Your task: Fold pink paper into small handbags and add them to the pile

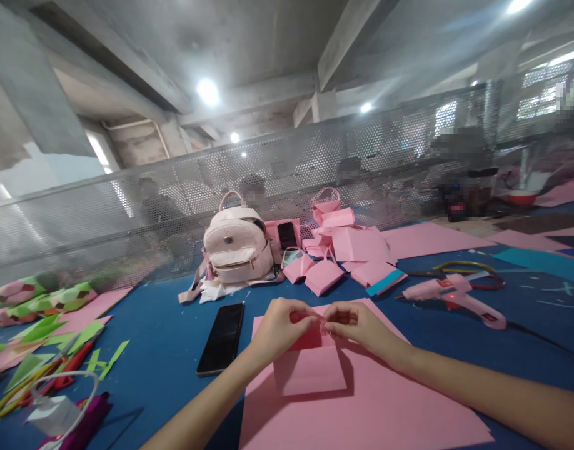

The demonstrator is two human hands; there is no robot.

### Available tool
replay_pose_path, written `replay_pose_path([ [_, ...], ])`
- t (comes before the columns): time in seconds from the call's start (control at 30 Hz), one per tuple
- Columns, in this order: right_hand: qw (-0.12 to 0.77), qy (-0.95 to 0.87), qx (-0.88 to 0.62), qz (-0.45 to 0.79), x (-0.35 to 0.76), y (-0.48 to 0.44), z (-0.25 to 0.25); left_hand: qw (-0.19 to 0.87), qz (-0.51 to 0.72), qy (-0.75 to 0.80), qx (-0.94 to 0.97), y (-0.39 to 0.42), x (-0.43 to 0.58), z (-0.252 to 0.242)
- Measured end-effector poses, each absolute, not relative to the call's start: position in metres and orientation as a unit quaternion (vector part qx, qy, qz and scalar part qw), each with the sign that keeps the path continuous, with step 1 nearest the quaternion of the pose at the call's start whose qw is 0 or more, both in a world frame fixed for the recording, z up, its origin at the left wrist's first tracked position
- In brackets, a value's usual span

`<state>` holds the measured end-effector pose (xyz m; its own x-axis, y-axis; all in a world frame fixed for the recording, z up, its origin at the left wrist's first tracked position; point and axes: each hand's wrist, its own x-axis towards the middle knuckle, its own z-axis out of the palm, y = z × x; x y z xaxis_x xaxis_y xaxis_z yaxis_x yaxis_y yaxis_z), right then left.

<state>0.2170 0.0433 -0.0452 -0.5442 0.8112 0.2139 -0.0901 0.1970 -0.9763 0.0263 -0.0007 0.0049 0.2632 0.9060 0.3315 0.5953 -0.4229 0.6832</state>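
Left hand (283, 330) and right hand (362, 328) pinch pink paper box (310, 373) at far rim, probably steadying it; sits toward counter (162, 359) near edge.

We find the table (162, 334) blue. At near centre it bears pink sheets (394, 406), with a phone (221, 340) to their left. At the far side we record a backpack (240, 250) and pink bags (323, 277); to the right, a glue gun (456, 291); to the left, green strips (113, 360).

The paper box (310, 373) at the fingers (341, 312) looks smooth, matt; left of them lies a glossy phone (221, 340), right a plastic glue gun (449, 287), beyond a perforated metal screen (296, 175).
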Motion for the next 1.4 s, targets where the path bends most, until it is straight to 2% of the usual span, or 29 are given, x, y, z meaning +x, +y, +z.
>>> replay_pose_path([
  [0.5,0.402,-0.710,-0.269,0.512,0.218,0.052,-0.058,0.201,0.358,0.513,0.754,-0.008,0.036,0.005],
  [0.8,0.422,-0.706,-0.280,0.495,0.221,0.040,-0.043,0.218,0.382,0.505,0.742,-0.001,0.031,0.001],
  [0.93,0.439,-0.762,-0.289,0.379,0.229,0.036,-0.038,0.232,0.387,0.518,0.727,0.006,0.024,-0.002],
  [1.07,0.411,-0.847,-0.234,0.244,0.235,0.039,-0.037,0.247,0.388,0.525,0.716,0.012,0.018,-0.004],
  [1.4,0.370,-0.885,-0.210,0.188,0.233,0.038,-0.039,0.266,0.396,0.524,0.706,0.014,0.019,-0.005],
])
